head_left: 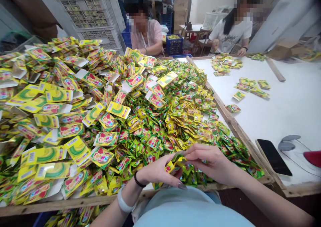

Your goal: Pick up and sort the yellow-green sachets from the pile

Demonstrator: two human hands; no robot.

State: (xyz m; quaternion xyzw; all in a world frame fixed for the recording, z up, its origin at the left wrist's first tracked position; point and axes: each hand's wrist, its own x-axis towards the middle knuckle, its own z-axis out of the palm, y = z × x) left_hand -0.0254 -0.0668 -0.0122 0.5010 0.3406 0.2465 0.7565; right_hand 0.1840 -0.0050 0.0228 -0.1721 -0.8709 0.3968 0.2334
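Observation:
My left hand, wearing a dark bead bracelet and a pale bangle at the wrist, is closed around a yellow and green packet near the table's front edge. Fingers of my right hand pinch at the top of what the left hand holds; whether they grip this packet or another is hard to make out. Beneath and beyond both hands spreads a heap of small shiny green and yellow sachets. Flat printed cartons, several with white flaps standing out, pile up to the left.
A wooden rail divides the heap from a white tabletop with a phone and small packets. Two people sit across the table. White crates are stacked behind; a cardboard box stands far right.

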